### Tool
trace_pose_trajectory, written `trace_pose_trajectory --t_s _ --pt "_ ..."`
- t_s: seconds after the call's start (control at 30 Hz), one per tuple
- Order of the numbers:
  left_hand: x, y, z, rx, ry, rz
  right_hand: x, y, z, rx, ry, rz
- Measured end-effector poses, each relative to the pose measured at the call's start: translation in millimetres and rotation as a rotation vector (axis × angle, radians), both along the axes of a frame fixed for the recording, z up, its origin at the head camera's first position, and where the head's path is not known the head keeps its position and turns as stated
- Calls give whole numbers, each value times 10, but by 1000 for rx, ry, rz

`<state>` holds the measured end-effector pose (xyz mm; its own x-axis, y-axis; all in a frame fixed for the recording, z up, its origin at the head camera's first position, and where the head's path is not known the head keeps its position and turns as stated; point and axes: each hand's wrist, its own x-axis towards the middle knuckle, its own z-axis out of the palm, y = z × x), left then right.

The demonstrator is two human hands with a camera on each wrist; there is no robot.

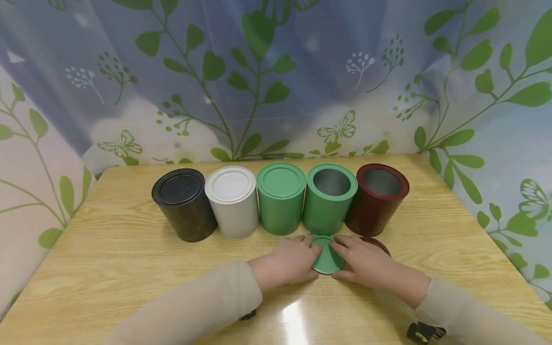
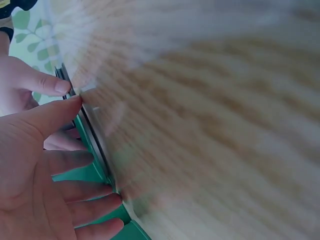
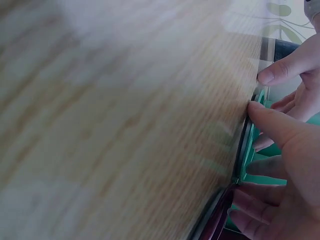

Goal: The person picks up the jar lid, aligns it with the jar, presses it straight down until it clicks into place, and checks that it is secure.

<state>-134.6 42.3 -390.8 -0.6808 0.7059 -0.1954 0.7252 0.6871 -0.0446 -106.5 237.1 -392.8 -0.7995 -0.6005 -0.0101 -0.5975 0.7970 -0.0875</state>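
A round green lid [image 1: 327,261] lies on the table in front of the open green can [image 1: 329,208]. My left hand [image 1: 288,261] holds the lid's left edge between thumb and fingers. At the opposite edge, my right hand [image 1: 366,262] grips it the same way, its fingertips lapping over the rim. Both wrist views show thumbs and fingers spread along the lid's rim, low over the tabletop. A dark red lid [image 1: 380,244] is partly hidden under or behind the right hand; in the right wrist view its edge [image 3: 217,215] meets the green lid near the fingers.
Cans stand in a row behind the hands: a lidded black can [image 1: 189,220], a lidded white can [image 1: 236,215], a lidded green can [image 1: 281,213] and an open dark red can [image 1: 368,213]. A leaf-patterned curtain [image 1: 302,86] hangs behind the wooden table [image 1: 108,268].
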Motion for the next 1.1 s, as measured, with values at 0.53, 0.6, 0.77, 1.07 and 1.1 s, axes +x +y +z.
trace_pose_trajectory --t_s 0.53,0.6,0.77,1.07,1.1 --pt "51 -12 -46 20 40 -93 39 0 -16 -82 -63 9" --pt "70 -47 -22 40 57 -120 60 1 23 -93 -66 12" --pt "105 -137 65 89 108 -163 102 -14 145 -138 -25 33" --pt "153 -267 162 159 305 -262 137 -39 231 -164 28 65" --pt "161 -282 170 179 324 -269 146 -41 232 -170 46 70"
